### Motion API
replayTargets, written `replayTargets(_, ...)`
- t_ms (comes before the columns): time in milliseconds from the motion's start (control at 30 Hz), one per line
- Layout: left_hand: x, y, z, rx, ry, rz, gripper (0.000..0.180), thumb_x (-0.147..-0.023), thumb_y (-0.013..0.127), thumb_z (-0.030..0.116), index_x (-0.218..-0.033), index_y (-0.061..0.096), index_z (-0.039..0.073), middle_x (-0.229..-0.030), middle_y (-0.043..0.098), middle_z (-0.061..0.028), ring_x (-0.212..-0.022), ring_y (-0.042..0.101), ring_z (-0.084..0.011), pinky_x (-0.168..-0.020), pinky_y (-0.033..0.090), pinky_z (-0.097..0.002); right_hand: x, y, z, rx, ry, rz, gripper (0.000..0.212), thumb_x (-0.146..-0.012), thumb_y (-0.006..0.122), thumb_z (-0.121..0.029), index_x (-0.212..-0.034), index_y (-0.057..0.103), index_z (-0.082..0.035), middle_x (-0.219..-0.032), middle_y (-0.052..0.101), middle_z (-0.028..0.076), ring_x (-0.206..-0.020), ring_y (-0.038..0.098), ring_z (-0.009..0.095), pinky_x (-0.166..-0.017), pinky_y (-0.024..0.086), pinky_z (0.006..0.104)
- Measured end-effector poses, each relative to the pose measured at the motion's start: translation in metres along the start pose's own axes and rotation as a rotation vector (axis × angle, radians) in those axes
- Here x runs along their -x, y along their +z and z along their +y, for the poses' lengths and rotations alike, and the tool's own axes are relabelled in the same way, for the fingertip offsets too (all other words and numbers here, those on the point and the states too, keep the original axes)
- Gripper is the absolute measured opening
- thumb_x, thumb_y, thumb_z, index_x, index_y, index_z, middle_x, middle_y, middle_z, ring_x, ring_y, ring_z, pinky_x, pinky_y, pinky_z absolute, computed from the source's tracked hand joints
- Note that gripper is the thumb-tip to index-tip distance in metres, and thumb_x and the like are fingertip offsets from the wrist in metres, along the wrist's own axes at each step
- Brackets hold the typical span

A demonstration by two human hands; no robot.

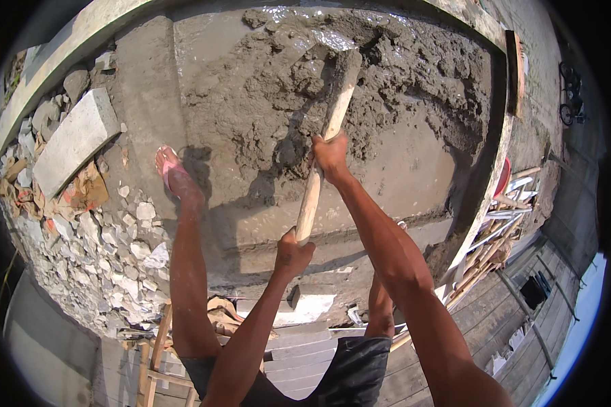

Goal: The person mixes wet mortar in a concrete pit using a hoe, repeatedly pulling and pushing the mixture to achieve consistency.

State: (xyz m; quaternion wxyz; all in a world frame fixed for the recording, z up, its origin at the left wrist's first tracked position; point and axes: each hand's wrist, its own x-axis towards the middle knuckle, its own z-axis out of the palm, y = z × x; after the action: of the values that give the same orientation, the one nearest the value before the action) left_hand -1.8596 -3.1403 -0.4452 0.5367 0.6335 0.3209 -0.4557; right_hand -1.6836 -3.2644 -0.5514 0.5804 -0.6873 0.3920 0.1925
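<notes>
My right hand (330,157) is wrapped round the middle of a hoe's wooden handle (312,192). Lower down, near the butt end, my left hand (294,254) closes on the same handle. The hoe slants up and away from me. Its far end (347,66) is caked in grey mud, and the blade is hidden in the wet mix. Lumpy wet mortar (271,102) spreads around it, heaped toward the back and right. Thin, smooth slurry (407,173) lies to the right of my hands.
A low concrete rim (485,183) bounds the mix on the right. Broken rubble (108,258) and a pale slab (78,142) lie at the left, beside my sandalled foot (173,173). Wood scraps (502,230) are stacked at the right. A wooden ladder-like frame (157,353) stands near my left leg.
</notes>
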Motion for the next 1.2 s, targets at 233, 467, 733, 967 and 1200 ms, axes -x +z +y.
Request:
replayTargets(233, 0.081, 0.025, -0.134, -0.095, 0.116, -0.049, 0.032, -0.074, 0.065, 0.009, -0.104, 0.060, -0.002, -0.086, 0.066, -0.0234, -0.082, 0.067, -0.0383, -0.072, 0.052, -0.0414, 0.144, -0.039, 0.073, -0.155, 0.148, -0.001, 0.037, -0.086, 0.058, 0.002, -0.117, 0.038, -0.003, -0.071, 0.053, 0.005, -0.046, 0.053, 0.014, -0.041, 0.043, 0.0296)
replayTargets(467, 0.052, 0.029, -0.095, 0.031, 0.246, -0.083, 0.036, -0.075, 0.066, 0.010, -0.108, 0.060, -0.002, -0.081, 0.065, -0.0201, -0.078, 0.067, -0.0315, -0.071, 0.052, -0.0400, 0.131, -0.037, 0.011, -0.045, -0.007, -0.001, 0.045, -0.085, 0.058, 0.000, -0.124, 0.036, -0.002, -0.074, 0.052, 0.005, -0.051, 0.051, 0.011, -0.045, 0.043, 0.0274)
replayTargets(733, -0.121, -0.122, 0.103, -0.112, 0.273, 0.119, 0.027, -0.076, 0.064, 0.012, -0.097, 0.061, -0.005, -0.076, 0.065, -0.0200, -0.067, 0.065, -0.0271, -0.062, 0.050, -0.0406, -0.081, 0.120, -0.142, 0.017, -0.176, 0.133, 0.039, -0.082, 0.065, -0.005, -0.112, 0.043, 0.007, -0.074, 0.062, 0.016, -0.053, 0.063, 0.022, -0.044, 0.051, 0.0368)
replayTargets(967, -0.087, -0.104, 0.093, 0.259, 0.007, -0.087, 0.011, -0.077, 0.058, 0.007, -0.080, 0.051, -0.001, -0.059, 0.053, -0.0064, -0.043, 0.050, -0.0142, -0.039, 0.041, -0.0341, -0.089, 0.150, -0.111, 0.465, -0.086, -0.041, 0.036, -0.080, 0.070, -0.010, -0.104, 0.054, 0.011, -0.082, 0.067, 0.023, -0.061, 0.069, 0.027, -0.051, 0.054, 0.0395)
replayTargets(1200, -0.025, -0.049, 0.043, 0.574, -0.128, -0.088, 0.010, -0.076, 0.057, 0.005, -0.077, 0.048, 0.002, -0.055, 0.048, -0.0045, -0.041, 0.046, -0.0126, -0.037, 0.039, -0.0306, -0.020, 0.121, -0.073, 0.600, -0.007, -0.154, 0.036, -0.079, 0.066, -0.007, -0.109, 0.052, 0.010, -0.086, 0.067, 0.025, -0.071, 0.070, 0.031, -0.058, 0.056, 0.0404)
